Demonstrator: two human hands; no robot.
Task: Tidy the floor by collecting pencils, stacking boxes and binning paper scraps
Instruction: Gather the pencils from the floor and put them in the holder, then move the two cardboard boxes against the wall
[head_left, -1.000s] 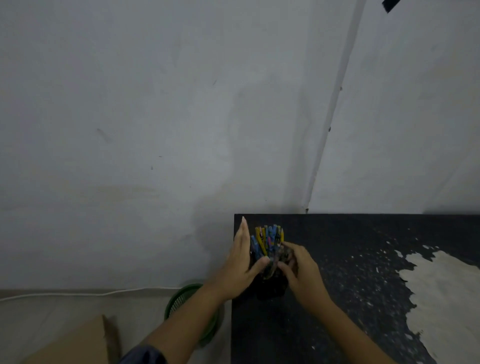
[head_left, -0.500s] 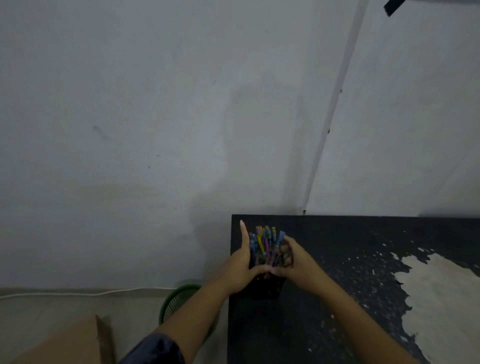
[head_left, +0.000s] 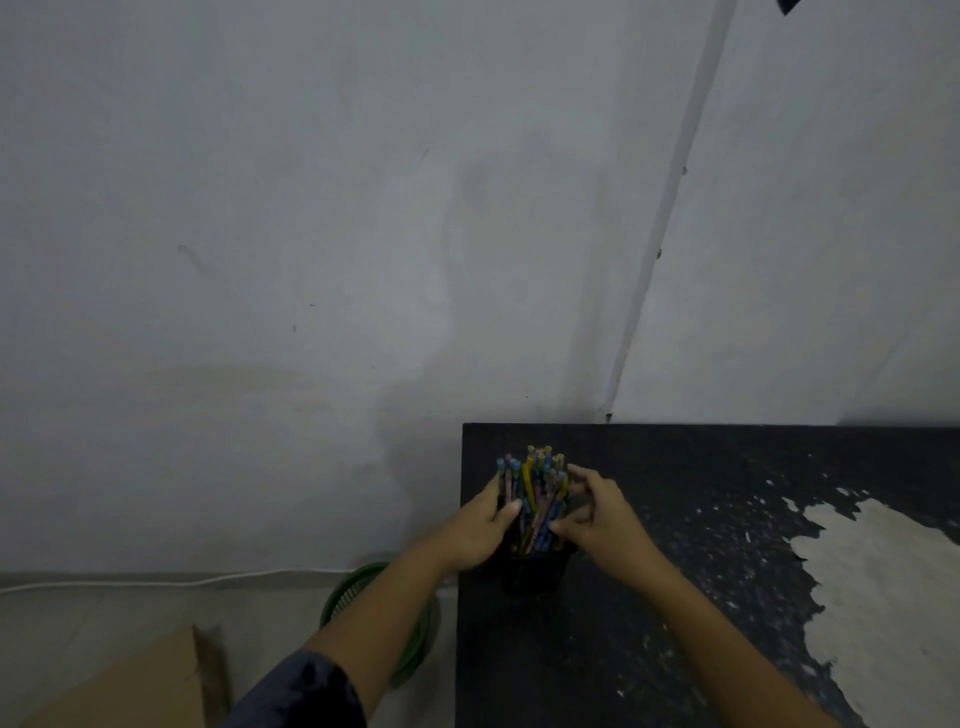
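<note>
Black mesh shows just below your fingers: a dark pencil cup (head_left: 535, 569) stands near the left back corner of the black desk (head_left: 675, 597), packed with a bundle of coloured pencils (head_left: 535, 493) whose ends stick up above your fingertips. Your left hand (head_left: 480, 530) presses against the left side of the bundle, its fingers (head_left: 493, 493) lying along the pencils and the thumb curling in across the front. Your right hand (head_left: 597, 512) closes on the right side, fingers (head_left: 579, 475) curled around the outer pencils and the thumb meeting them lower down, so both hands gather the bundle between them. To the right of your right hand, well apart, the desk's black coating has flaked away to a pale bare patch (head_left: 883, 587). Below and left of your left hand, beyond the desk edge, a green mesh bin (head_left: 374, 603) stands on the floor, partly hidden by your forearm, and a cardboard box (head_left: 130, 686) lies farther left near the lower corner.
</note>
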